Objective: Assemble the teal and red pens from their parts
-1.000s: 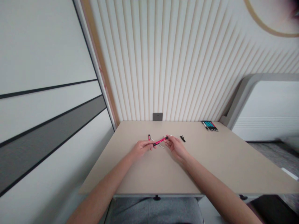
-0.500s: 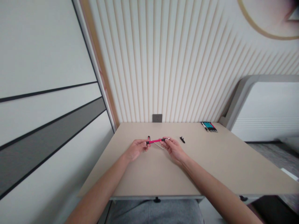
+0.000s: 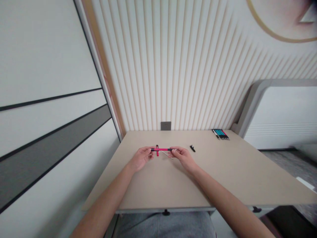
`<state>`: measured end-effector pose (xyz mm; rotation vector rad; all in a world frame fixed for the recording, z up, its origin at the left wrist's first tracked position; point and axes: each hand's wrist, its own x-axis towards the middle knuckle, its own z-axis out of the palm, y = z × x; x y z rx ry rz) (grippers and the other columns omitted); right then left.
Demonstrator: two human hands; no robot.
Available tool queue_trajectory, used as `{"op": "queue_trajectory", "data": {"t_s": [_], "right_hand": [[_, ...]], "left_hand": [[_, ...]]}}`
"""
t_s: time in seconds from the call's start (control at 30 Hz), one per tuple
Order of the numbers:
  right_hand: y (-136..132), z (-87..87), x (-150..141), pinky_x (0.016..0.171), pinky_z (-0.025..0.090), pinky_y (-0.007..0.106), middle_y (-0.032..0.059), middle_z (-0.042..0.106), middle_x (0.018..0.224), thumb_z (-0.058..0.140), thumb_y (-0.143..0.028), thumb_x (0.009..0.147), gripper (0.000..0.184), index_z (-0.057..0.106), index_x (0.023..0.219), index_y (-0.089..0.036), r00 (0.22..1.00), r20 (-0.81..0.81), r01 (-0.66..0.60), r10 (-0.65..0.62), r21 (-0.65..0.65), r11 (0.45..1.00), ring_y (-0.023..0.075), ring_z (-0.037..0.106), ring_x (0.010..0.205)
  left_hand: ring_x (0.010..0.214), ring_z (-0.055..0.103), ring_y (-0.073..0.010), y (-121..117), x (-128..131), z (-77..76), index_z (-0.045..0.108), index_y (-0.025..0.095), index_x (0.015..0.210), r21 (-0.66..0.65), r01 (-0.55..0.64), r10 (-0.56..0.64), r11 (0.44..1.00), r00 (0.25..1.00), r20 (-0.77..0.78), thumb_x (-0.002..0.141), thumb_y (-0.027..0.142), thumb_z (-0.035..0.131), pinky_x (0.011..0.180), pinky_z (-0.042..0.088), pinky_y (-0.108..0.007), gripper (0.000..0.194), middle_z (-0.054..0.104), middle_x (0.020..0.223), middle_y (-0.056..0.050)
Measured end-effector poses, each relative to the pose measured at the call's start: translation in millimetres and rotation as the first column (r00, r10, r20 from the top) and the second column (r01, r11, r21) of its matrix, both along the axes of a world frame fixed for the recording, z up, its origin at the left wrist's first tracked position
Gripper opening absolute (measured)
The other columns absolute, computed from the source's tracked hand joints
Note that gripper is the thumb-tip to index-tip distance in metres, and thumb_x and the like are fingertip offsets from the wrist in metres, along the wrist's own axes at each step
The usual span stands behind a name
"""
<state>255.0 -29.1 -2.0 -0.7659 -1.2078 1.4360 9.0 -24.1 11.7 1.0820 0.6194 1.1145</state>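
Observation:
Between my two hands, a slim pink pen barrel with black ends point(image 3: 162, 149) is held level above the desk. My left hand point(image 3: 141, 158) pinches its left black end between thumb and fingers. At the other end, my right hand point(image 3: 182, 156) grips the right black part; my fingertips partly cover it. Beneath the barrel lies a pink and black pen part point(image 3: 157, 153), crossed by the barrel in view. A thin pale rod, which looks like a refill point(image 3: 166, 154), rests slantwise on the desk near my right fingertips. Small black clip-like parts point(image 3: 192, 148) lie right of my right hand.
On the beige desk point(image 3: 237, 178), a row of pens point(image 3: 220, 134), turquoise, white and pink with black, lies at the back right. A dark wall socket point(image 3: 165, 126) sits behind the desk. White panels point(image 3: 49, 138) rise at the left; a padded headboard point(image 3: 279, 115) stands right.
The pen barrel has turned from slightly tilted to level, and more of its left black end shows. My left hand has shifted a little left. The view has moved slightly.

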Motion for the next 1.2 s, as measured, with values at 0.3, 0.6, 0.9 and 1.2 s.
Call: {"op": "queue_trajectory", "data": {"t_s": [0.3, 0.6, 0.9, 1.2], "right_hand": [[-2, -3.8, 2, 0.073, 0.052, 0.03, 0.0067, 0.074, 0.083, 0.074, -0.051, 0.072, 0.039, 0.07, 0.091, -0.016, 0.988, 0.116, -0.11, 0.106, 0.029, 0.993, 0.0178, 0.07, 0.072], [6, -8.6, 7, 0.056, 0.045, 0.025, 0.0031, 0.069, 0.063, 0.054, -0.06, 0.085, 0.047, 0.068, 0.075, -0.016, 0.933, 0.352, 0.02, -0.07, 0.145, 0.989, 0.0148, 0.061, 0.053], [23, -0.9, 51, 0.072, 0.042, 0.031, 0.0092, 0.07, 0.078, 0.047, -0.043, 0.09, 0.037, 0.072, 0.078, -0.019, 0.455, 0.649, 0.284, -0.61, 0.544, 0.79, 0.0214, 0.059, 0.072], [42, -20.2, 102, 0.072, 0.043, 0.032, 0.0155, 0.072, 0.092, 0.05, -0.037, 0.087, 0.032, 0.074, 0.095, -0.017, 0.022, 0.834, 0.355, -0.551, 0.509, 0.784, 0.0249, 0.064, 0.083]], "left_hand": [[0.061, 0.056, -0.012, 3, -6, -0.9, 0.072, 0.01, 0.096, 0.009, -0.033, 0.033, 0.999, 0.998, -0.058, 0.074, 0.042, 0.077, 0.06, 0.04, -0.025, 0.039, 0.063, 0.068, -0.005], [0.061, 0.048, -0.0114, 5, 4, -7.4, 0.068, 0.013, 0.108, 0.328, -0.095, 0.256, 0.94, 0.832, -0.492, 0.079, 0.043, 0.068, 0.057, 0.036, -0.023, 0.042, 0.062, 0.073, -0.002], [0.058, 0.048, -0.0129, 10, -1, -10.1, 0.073, 0.019, 0.099, 0.619, -0.032, 0.528, 0.784, 0.559, -0.639, 0.086, 0.039, 0.06, 0.056, 0.034, -0.022, 0.028, 0.064, 0.066, -0.001], [0.058, 0.049, -0.0141, 9, 0, -9.4, 0.074, 0.019, 0.096, 0.616, -0.083, 0.537, 0.783, 0.59, -0.603, 0.082, 0.039, 0.062, 0.056, 0.034, -0.022, 0.028, 0.066, 0.067, -0.002]]}}
